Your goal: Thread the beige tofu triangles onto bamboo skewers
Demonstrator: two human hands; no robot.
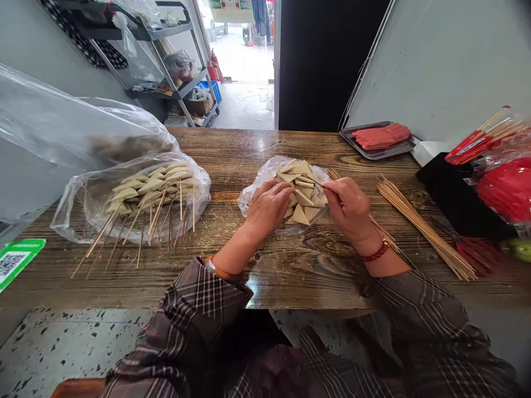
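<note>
Pale beige triangular pieces (301, 213) are heaped on a clear plastic bag (252, 189) at the middle of the table. My left hand (269, 205) rests at the left side of this heap, its fingers bent together over the pieces; what they hold is hidden. On the right of the heap, my right hand (348, 207) pinches a thin stick (317, 182) between thumb and fingers, and the stick points left toward the pieces. Skewered beige pieces (155, 185) lie in another clear bag at the left, their sticks spreading toward the front edge.
Loose bamboo sticks (427, 229) lie right of my right hand. A dark tray (375, 153) with pink strips stands at the back right, near a black box (448, 193). A green card (20, 260) is at far left. A shelf cart (166, 61) stands behind the table.
</note>
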